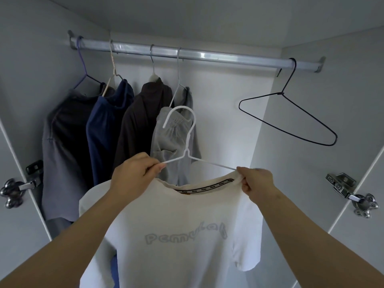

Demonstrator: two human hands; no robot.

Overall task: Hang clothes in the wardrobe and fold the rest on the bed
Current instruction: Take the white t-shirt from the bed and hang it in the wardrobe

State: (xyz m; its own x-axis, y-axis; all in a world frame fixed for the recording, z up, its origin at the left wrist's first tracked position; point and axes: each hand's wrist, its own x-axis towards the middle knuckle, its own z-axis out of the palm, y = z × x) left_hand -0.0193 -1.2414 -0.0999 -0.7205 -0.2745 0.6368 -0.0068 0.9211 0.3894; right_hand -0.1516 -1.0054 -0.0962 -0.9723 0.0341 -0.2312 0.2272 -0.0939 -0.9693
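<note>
Left hand (pixel 135 173): thumb and fingers pinch the left arm of the white hanger (pixel 186 152), close to its neck. Right hand (pixel 257 183): fingers closed on the right end of the collar of the T-shirt (pixel 182 221), where the hanger's right arm meets the fabric. Neither hand is spread.

Position of the work: the T-shirt hangs in front of the person, below the rail (pixel 199 55) and apart from it. The hanger's hook points up, free, in front of the light grey garment (pixel 172 142).

Handling, judged: the shirt looks like soft, light knit that drapes and will slide off a thin wire shoulder if tilted. The hanger is slim wire, likely springy, so the neck below the hook seems the best hold for lifting. The collar stretches, so a gentle pull should do.

Surroundings: three darker garments on hangers at the left of the rail, grey (pixel 62 152), navy (pixel 104 125) and brown (pixel 137 121). An empty black hanger (pixel 281 93) hangs at the right. There is open rail between it and the light grey garment.

Not resolved: whether the hanger's left shoulder sits inside the shirt, as the left hand covers it. The hem is cut off by the frame bottom. The bed is not in view.
</note>
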